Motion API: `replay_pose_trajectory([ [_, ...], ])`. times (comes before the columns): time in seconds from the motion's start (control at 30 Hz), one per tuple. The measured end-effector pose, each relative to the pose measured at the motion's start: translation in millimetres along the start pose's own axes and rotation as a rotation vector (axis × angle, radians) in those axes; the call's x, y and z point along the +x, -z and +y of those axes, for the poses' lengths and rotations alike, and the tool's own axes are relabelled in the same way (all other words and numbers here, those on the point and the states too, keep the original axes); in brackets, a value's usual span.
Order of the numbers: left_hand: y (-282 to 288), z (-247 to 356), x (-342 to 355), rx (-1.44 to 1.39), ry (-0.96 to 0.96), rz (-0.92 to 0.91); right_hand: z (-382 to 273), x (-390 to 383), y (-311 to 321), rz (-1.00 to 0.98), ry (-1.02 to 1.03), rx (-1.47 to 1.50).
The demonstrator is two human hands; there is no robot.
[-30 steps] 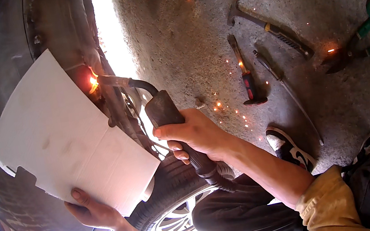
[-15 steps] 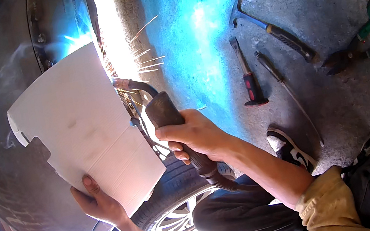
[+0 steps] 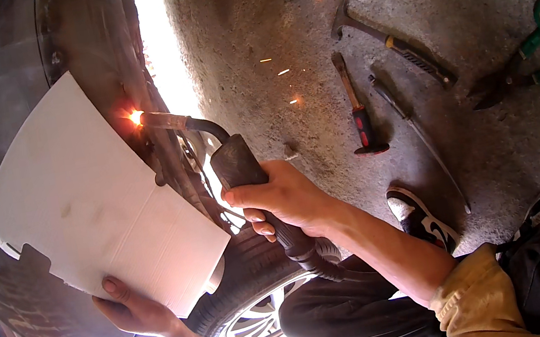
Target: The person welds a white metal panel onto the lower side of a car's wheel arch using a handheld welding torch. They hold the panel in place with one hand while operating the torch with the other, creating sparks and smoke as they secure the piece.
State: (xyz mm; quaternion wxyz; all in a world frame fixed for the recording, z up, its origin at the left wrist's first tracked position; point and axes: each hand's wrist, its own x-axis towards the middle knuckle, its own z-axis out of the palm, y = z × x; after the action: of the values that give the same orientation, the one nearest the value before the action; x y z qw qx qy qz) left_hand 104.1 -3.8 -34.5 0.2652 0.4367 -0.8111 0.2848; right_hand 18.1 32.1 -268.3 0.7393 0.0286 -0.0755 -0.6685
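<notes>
My left hand [image 3: 134, 307] grips the lower edge of a curved white cardboard sheet [image 3: 95, 190], which is held beside a dark car body panel [image 3: 83, 35]. In my right hand [image 3: 286, 198] is a black welding torch [image 3: 236, 160], its fingers wrapped round the handle. The torch's bent neck reaches up-left to the panel's edge, where a bright orange spot [image 3: 136, 117] glows at the nozzle. The cardboard lies just left of that spot and leaves it in view. A few sparks fly over the floor.
On the concrete floor [image 3: 261, 27] at right lie a hammer [image 3: 391, 41], a red-and-black chisel [image 3: 363, 124], a long metal rod [image 3: 431, 149] and green-handled snips [image 3: 534, 38]. A car wheel [image 3: 255, 253] is below the panel. My bent legs [image 3: 352, 319] and shoes [image 3: 421, 218] are at lower right.
Half a second ago the cardboard covered the spot amid blue arc light, smoke and streaming sparks. It has swung left and down again, and the blue light has gone, leaving the orange glow.
</notes>
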Motion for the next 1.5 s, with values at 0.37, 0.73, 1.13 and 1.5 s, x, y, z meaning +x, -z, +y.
replay_pose_trajectory([
  [0.37,-4,5,-4,-0.013,-0.024,-0.024,1,3,2,-0.021,0.002,-0.015],
  [0.73,-2,2,-4,0.079,-0.063,-0.096,-1,2,-1,0.027,-0.001,0.007],
  [1.13,1,-1,-2,-0.002,0.022,-0.007,-8,-1,-4,0.087,0.069,-0.262],
  [1.5,3,-3,-6,-0.042,0.023,0.019,0,0,-4,0.152,0.092,-0.237],
])
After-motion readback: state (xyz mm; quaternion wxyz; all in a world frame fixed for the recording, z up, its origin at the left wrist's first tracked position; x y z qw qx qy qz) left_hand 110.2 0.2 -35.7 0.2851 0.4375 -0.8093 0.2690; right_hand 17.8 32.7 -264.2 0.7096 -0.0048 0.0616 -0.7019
